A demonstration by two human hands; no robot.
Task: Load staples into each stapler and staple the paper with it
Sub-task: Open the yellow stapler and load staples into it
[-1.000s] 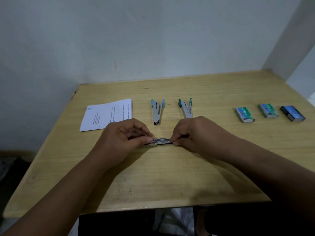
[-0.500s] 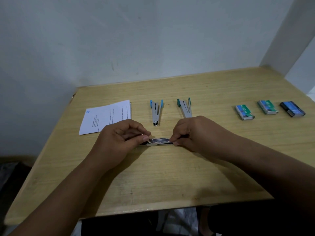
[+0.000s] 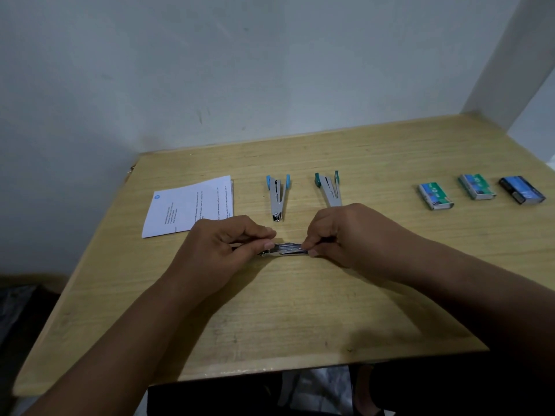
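Note:
A small metal stapler (image 3: 286,249) lies sideways just above the wooden table (image 3: 300,310), held at both ends. My left hand (image 3: 222,250) pinches its left end and my right hand (image 3: 345,235) pinches its right end; both ends are hidden by my fingers. Beyond it lie two more staplers: one with light blue grips (image 3: 277,197) and one with teal grips (image 3: 329,189). A stack of white printed paper (image 3: 189,205) lies at the back left. Three staple boxes sit at the right: two green-blue ones (image 3: 435,196) (image 3: 477,186) and a dark blue box (image 3: 522,189).
The table stands in a corner against a pale wall (image 3: 270,70), with a wall edge (image 3: 516,55) at the far right. The floor (image 3: 18,310) drops away past the table's left edge. The table's front edge (image 3: 270,373) is close to my body.
Both hands stay on the stapler at the same spot; my left fingers have shifted slightly on its left end. The view has tilted a little.

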